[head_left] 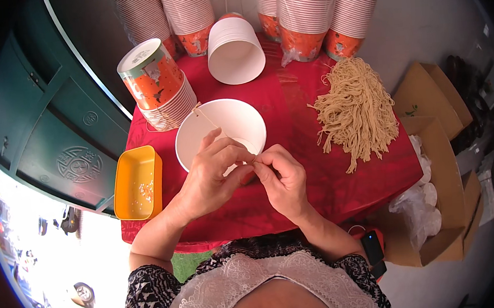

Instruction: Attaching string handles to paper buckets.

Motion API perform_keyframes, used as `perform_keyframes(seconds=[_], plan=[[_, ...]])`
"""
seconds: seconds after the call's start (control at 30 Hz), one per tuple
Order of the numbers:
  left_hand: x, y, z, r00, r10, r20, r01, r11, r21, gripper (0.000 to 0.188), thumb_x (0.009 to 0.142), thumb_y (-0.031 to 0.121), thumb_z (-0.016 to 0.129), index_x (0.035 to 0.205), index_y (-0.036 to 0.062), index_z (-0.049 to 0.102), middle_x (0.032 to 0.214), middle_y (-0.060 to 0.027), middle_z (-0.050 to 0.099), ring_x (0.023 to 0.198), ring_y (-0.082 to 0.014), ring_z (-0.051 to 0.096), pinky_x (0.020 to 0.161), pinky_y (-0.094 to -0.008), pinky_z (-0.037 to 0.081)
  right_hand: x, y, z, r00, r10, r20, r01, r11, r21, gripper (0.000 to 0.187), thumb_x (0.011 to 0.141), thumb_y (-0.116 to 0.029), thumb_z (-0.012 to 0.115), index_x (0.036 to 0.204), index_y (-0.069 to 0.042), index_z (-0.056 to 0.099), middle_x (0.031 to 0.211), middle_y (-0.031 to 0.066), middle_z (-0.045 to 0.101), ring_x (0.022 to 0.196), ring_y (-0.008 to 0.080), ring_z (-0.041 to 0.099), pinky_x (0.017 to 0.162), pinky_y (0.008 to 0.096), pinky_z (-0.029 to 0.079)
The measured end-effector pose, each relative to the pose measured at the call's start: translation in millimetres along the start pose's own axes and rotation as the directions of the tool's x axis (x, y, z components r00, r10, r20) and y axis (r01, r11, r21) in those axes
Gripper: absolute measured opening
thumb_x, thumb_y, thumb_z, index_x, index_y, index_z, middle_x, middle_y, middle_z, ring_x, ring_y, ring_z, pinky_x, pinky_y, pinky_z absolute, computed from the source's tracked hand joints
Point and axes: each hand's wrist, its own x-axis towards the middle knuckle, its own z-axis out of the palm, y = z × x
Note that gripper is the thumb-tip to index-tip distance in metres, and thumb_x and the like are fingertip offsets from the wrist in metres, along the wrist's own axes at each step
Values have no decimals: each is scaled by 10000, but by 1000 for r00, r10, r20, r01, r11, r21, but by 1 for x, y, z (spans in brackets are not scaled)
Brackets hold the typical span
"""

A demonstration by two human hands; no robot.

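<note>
A white-lined paper bucket [187, 138] stands mouth up in front of me, at the middle of the table. A thin beige cord [205, 116] runs from its far left rim down inside toward my hands. Over the near rim, my left hand [210, 180] and my right hand [284, 181] meet, thumbs and index fingers pinched together. A short bit of cord shows between their fingertips. The other fingers of my left hand are loosely curled above the bucket's mouth. My hands hide part of the near rim. To the right lies a heap of beige cords [358, 112].
Left stands a yellow plastic tub [130, 169] with small pale bits in it. Upside-down stacked orange buckets [159, 83], a bucket stack on its side [237, 63] and tall wrapped stacks [306, 12] line the back of the red-covered table [290, 122]. A cardboard box [445, 169] sits right.
</note>
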Motion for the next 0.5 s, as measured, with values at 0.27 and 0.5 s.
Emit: perform_keyframes(seconds=[0.27,0.5], plan=[[-1,-1,0,1000,13,2,-13,1000,22,151,807,-14,708,873,77,607,839,-22,641,871,-235,650,1111,-578,323,1,6,-2,998,-19,-57,19,1000,-11,55,912,16,652,894,13,599,813,92,577,711,187,573,623,302,468],[-4,-1,-4,997,57,48,-60,997,56,167,815,-34,673,885,65,558,861,-47,620,879,-252,639,1111,-610,301,3,16,-6,993,0,-121,-11,996,-91,82,940,-1,620,901,3,548,808,96,539,688,203,542,609,318,451]])
